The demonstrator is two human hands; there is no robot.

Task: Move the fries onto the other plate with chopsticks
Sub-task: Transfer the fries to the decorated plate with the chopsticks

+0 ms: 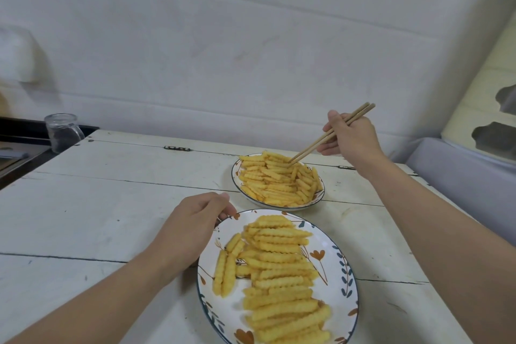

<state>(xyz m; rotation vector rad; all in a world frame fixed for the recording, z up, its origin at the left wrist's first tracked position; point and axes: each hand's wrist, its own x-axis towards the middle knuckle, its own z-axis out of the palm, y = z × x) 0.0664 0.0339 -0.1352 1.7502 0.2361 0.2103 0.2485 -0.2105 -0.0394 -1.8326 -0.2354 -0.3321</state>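
Two plates of crinkle-cut fries stand on a white wooden table. The far plate [318,195] holds a heap of fries [279,179]. The near flowered plate [339,268] holds rows of fries [279,271]. My right hand [349,137] grips a pair of wooden chopsticks [329,134], whose tips touch the fries at the back of the far heap. My left hand [192,226] holds the near plate's left rim, fingers curled over its edge.
A glass jar [62,131] stands off the table's far left corner beside a dark counter [16,131]. A white wall runs behind the table. A grey cushioned edge [458,165] lies to the right.
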